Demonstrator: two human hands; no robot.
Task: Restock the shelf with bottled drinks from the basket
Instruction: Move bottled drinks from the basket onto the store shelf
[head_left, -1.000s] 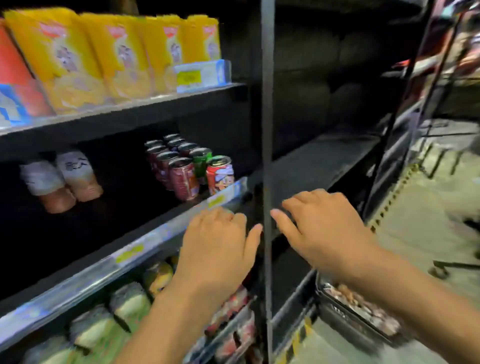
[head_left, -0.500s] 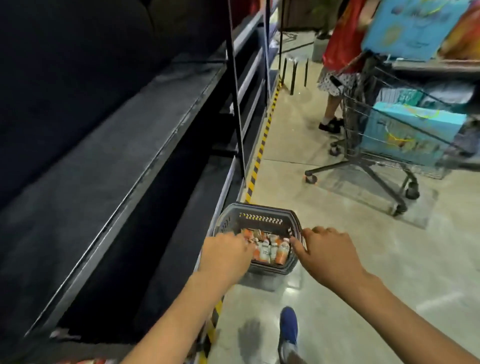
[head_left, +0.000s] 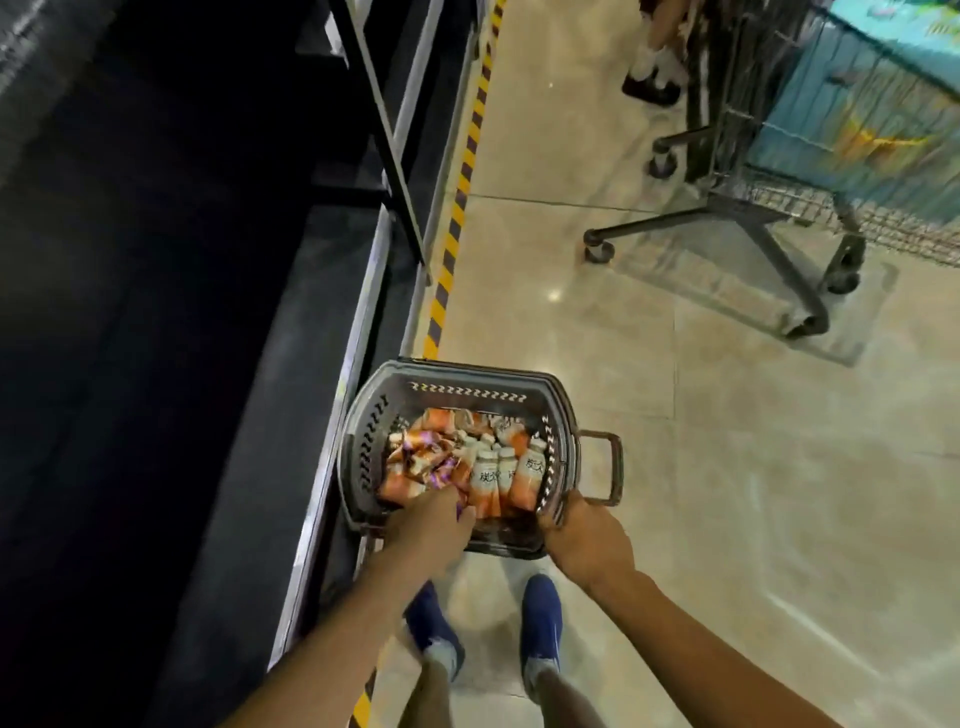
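Note:
A dark grey plastic basket (head_left: 467, 375) stands on the floor beside the shelf's base. Inside it lie several orange-and-white bottled drinks (head_left: 488, 478), some upright at the right, others piled at the left. My left hand (head_left: 431, 525) reaches over the near rim onto the pile, and its fingers are hidden among the bottles. My right hand (head_left: 587, 540) curls around the basket's near right corner, just below the folded-down handle (head_left: 608, 467). The dark lower shelf (head_left: 291, 364) runs along the left.
A shopping cart (head_left: 769, 218) holding a blue box stands on the tiled floor at the upper right, with another person's feet (head_left: 649, 83) behind it. Yellow-black tape (head_left: 452, 239) marks the shelf's base. My blue shoes (head_left: 543, 629) are just behind the basket.
My view swung from the stocked shelf down to the floor basket. Both hands dropped to it: the left went in among the bottles, the right closed on the rim.

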